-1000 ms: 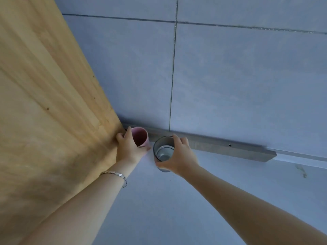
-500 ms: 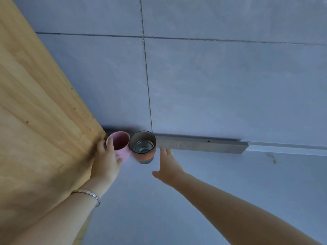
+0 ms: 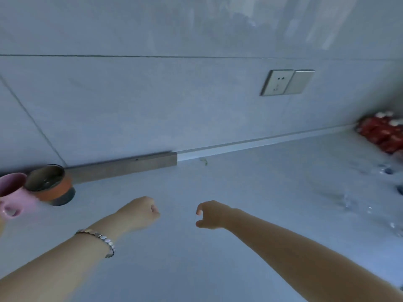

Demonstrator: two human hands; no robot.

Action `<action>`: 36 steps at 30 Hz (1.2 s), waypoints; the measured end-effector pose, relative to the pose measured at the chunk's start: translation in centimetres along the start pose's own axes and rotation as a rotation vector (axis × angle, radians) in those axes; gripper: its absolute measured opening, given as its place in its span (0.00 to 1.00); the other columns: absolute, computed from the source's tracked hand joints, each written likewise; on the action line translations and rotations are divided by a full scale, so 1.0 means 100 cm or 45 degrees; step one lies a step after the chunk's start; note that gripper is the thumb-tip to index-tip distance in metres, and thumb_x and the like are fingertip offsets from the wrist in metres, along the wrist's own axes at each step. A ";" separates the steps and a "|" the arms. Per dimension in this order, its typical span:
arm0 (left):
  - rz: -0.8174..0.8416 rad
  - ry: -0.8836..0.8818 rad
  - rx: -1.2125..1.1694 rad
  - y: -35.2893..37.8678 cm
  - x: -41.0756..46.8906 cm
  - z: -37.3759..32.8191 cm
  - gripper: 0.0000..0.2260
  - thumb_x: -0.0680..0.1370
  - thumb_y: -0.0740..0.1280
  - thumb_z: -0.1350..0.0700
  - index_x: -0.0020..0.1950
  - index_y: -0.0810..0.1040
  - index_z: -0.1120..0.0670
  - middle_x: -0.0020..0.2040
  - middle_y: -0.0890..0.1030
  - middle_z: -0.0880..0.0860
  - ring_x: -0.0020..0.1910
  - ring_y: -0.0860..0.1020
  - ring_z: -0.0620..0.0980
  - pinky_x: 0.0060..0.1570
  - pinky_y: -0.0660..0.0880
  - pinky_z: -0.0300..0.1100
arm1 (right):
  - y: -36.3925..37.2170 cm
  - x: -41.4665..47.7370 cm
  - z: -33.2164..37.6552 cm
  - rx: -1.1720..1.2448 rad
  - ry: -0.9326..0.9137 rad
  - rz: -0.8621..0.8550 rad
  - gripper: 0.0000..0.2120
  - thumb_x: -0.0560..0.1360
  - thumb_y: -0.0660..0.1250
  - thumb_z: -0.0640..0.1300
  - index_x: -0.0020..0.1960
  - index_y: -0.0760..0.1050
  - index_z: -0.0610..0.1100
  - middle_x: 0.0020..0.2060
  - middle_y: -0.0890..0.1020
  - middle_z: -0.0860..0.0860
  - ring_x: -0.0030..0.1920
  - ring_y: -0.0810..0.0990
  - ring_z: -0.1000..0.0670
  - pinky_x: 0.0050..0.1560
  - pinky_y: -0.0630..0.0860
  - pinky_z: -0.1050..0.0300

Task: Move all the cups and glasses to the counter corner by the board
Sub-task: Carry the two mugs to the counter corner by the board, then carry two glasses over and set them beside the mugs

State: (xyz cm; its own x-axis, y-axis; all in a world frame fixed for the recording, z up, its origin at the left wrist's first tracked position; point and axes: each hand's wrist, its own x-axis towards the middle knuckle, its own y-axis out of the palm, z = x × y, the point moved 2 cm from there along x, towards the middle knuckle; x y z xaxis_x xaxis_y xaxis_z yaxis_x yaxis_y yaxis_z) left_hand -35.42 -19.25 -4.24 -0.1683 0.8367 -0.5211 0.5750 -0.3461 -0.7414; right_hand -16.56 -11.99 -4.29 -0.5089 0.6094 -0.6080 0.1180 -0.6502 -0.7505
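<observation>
Well left of the left hand (image 3: pixel 139 214), a mug (image 3: pixel 11 192) and a tumbler (image 3: pixel 50 184) stand side by side on the counter (image 3: pixel 250 192) at the foot of the wall (image 3: pixel 174 110), the tumbler nearer the hand. Up the wall, beyond the right hand (image 3: pixel 212 215), sits a socket (image 3: pixel 278 82).

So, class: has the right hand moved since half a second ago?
Yes. The right hand has drawn back from the metal strip at the wall's foot, rightward and away from the orange cup, holding nothing.

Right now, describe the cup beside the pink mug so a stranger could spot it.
Along the foot of the tiled wall runs a grey metal strip; follow it to its left end. There, beside the pink mug, stands the cup: orange band, dark base, metallic inside, no handle showing.
</observation>
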 end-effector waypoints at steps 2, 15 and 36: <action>0.023 0.051 0.027 0.019 0.011 -0.051 0.07 0.73 0.62 0.58 0.37 0.69 0.49 0.39 0.72 0.51 0.38 0.67 0.49 0.41 0.62 0.39 | -0.007 -0.028 -0.057 0.073 0.085 -0.047 0.21 0.77 0.62 0.47 0.69 0.67 0.44 0.67 0.73 0.47 0.69 0.69 0.47 0.68 0.66 0.50; 0.091 0.243 0.269 0.164 0.071 -0.374 0.06 0.76 0.60 0.55 0.40 0.73 0.48 0.51 0.82 0.53 0.53 0.80 0.53 0.54 0.75 0.43 | -0.053 -0.198 -0.472 0.244 0.632 -0.625 0.20 0.76 0.62 0.46 0.68 0.69 0.47 0.66 0.71 0.48 0.66 0.71 0.45 0.62 0.70 0.53; 0.085 0.354 0.356 0.285 0.159 -0.635 0.40 0.69 0.72 0.46 0.74 0.53 0.51 0.72 0.62 0.54 0.67 0.71 0.58 0.61 0.71 0.50 | -0.051 -0.219 -0.652 0.451 0.868 -0.540 0.34 0.67 0.72 0.55 0.69 0.62 0.53 0.59 0.74 0.47 0.56 0.78 0.44 0.46 0.72 0.56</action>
State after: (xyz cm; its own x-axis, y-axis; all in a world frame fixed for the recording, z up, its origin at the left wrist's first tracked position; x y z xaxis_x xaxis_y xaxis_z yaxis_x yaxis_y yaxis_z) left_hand 29.13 11.16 -6.77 0.1071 0.8783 -0.4659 0.3308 -0.4734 -0.8164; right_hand 49.55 7.54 -4.02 0.1837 0.8964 -0.4033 -0.2949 -0.3411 -0.8926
